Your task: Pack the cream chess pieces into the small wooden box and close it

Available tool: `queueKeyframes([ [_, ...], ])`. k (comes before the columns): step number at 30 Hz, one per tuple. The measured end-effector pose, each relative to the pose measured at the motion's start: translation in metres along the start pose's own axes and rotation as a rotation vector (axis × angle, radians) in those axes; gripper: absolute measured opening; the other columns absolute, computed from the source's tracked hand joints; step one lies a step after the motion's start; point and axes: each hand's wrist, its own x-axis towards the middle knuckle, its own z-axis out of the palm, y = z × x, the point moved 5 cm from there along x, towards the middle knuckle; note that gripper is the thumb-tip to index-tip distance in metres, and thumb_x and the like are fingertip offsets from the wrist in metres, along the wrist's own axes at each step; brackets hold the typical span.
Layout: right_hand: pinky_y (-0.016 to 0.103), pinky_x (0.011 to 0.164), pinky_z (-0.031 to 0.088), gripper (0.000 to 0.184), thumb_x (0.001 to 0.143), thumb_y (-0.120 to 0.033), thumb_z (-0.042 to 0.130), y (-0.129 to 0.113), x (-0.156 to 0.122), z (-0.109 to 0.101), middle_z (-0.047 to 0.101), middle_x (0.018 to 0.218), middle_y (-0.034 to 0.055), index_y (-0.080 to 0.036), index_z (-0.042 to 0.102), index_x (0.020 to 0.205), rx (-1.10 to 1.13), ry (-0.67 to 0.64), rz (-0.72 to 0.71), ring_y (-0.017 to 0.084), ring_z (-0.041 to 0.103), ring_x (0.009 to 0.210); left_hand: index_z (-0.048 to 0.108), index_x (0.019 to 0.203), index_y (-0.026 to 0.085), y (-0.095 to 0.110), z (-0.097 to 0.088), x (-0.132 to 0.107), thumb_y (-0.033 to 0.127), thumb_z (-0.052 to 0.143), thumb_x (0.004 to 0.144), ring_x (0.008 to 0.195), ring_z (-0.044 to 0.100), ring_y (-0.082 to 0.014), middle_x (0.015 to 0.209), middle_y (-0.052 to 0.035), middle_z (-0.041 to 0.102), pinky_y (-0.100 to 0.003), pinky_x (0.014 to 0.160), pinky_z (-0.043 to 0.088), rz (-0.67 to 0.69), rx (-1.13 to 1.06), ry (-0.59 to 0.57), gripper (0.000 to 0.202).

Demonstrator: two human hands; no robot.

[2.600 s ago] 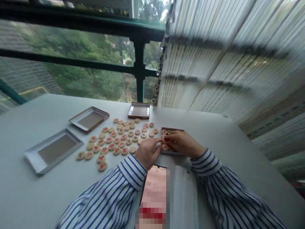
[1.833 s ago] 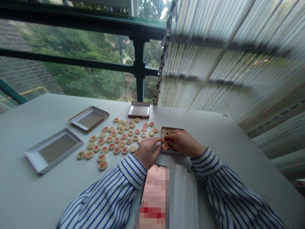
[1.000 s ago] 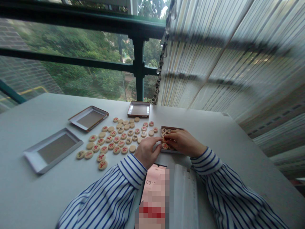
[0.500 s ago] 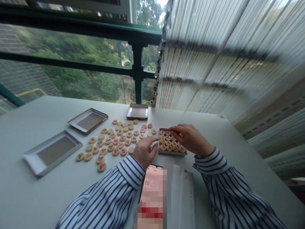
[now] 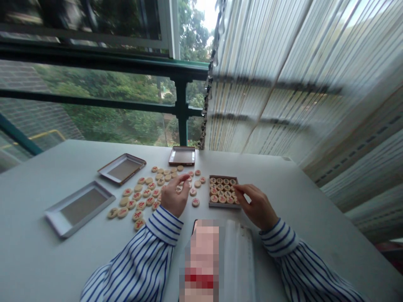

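My left hand [image 5: 175, 196] hovers over loose wooden xiangqi pieces [image 5: 146, 193] with red or dark characters. Its thumb and index finger curve apart, and pieces show in the gap; the other fingers are hidden. To the right, a shallow open box [image 5: 223, 205] holds rows of round xiangqi pieces [image 5: 221, 188], mostly character side up. My right hand [image 5: 257, 206] is at the box's right side. Its thumb and index fingertips come together over the edge pieces; whatever is between them is hidden.
Two shallow empty trays, a grey-white one [image 5: 50, 220] and a brown-edged one [image 5: 119, 181], lie at left. Another brown-edged tray [image 5: 181, 163] stands at the back. A phone [image 5: 203, 251] and a translucent sleeve [image 5: 239, 260] lie in front. A striped curtain [image 5: 252, 84] hangs at right.
My left hand has moved left, away from the box and over the loose pieces. My right hand has shifted from the box's far side to its right edge. The view has tilted up slightly.
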Motion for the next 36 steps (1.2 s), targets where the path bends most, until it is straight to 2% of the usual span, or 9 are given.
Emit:
queueKeyframes([
  [5,0.033,0.073,0.045,0.017,0.082,-0.020,0.046,0.008,-0.010,0.001,0.065,0.085,0.0074,-0.017,0.060,0.093,0.006,0.098,-0.018,0.018,0.058,0.080,0.062,0.094,0.017,-0.014,-0.010,0.006,0.028,0.049,0.077,0.080,0.063,-0.0171,0.090,-0.0056,0.067,-0.031,0.075,0.050,-0.090,-0.059,0.059,0.024],
  [10,0.034,0.073,0.045,0.016,0.082,-0.019,0.047,0.009,-0.011,0.001,0.065,0.085,0.0078,-0.016,0.060,0.090,-0.014,0.106,-0.037,0.018,0.058,0.080,0.062,0.094,0.015,-0.014,-0.014,0.008,0.028,0.049,0.077,0.080,0.063,-0.0173,0.089,-0.0063,0.067,-0.031,0.075,0.050,-0.112,-0.047,0.056,0.025],
  [13,0.034,0.072,0.045,0.016,0.081,-0.019,0.046,0.010,-0.012,0.000,0.066,0.084,0.0077,-0.017,0.060,0.089,-0.010,0.112,-0.039,0.018,0.058,0.079,0.063,0.091,0.017,-0.007,-0.014,0.008,0.028,0.050,0.076,0.080,0.063,-0.0178,0.088,-0.0048,0.068,-0.032,0.076,0.050,-0.044,0.045,0.010,0.023],
  [16,0.034,0.072,0.045,0.016,0.082,-0.020,0.046,0.010,-0.012,0.000,0.066,0.084,0.0077,-0.017,0.060,0.089,0.001,0.114,-0.036,0.018,0.059,0.079,0.063,0.090,0.017,0.000,-0.011,0.007,0.027,0.051,0.076,0.083,0.063,-0.0187,0.089,-0.0053,0.067,-0.032,0.077,0.050,0.099,0.134,-0.049,0.021],
  [19,0.034,0.072,0.045,0.016,0.082,-0.020,0.046,0.009,-0.013,0.000,0.065,0.083,0.0077,-0.018,0.060,0.089,0.012,0.115,-0.025,0.018,0.059,0.079,0.062,0.092,0.016,0.002,-0.001,0.003,0.023,0.052,0.075,0.084,0.062,-0.0202,0.088,-0.0076,0.068,-0.034,0.076,0.050,0.258,0.202,-0.146,0.021],
  [22,0.034,0.071,0.046,0.016,0.082,-0.020,0.046,0.007,-0.012,0.003,0.065,0.083,0.0075,-0.018,0.060,0.089,0.021,0.092,-0.028,0.018,0.058,0.079,0.062,0.091,0.014,-0.001,0.010,-0.001,0.020,0.054,0.073,0.083,0.062,-0.0225,0.086,-0.0094,0.068,-0.037,0.075,0.049,0.353,0.265,-0.226,0.021],
  [27,0.034,0.072,0.045,0.015,0.081,-0.019,0.048,0.002,-0.013,0.010,0.065,0.085,0.0078,-0.017,0.060,0.090,0.039,0.040,-0.043,0.018,0.058,0.081,0.063,0.091,0.017,-0.008,0.020,-0.005,0.020,0.055,0.074,0.086,0.059,-0.0224,0.085,-0.0078,0.067,-0.038,0.077,0.046,0.377,0.323,-0.287,0.019],
  [36,0.034,0.074,0.044,0.017,0.082,-0.020,0.048,-0.005,-0.014,0.015,0.064,0.090,0.0086,-0.016,0.060,0.093,0.031,-0.023,-0.051,0.019,0.057,0.085,0.063,0.091,0.019,-0.003,0.022,-0.003,0.019,0.053,0.076,0.086,0.056,-0.0205,0.086,-0.0064,0.065,-0.038,0.081,0.042,0.362,0.328,-0.376,0.018],
])
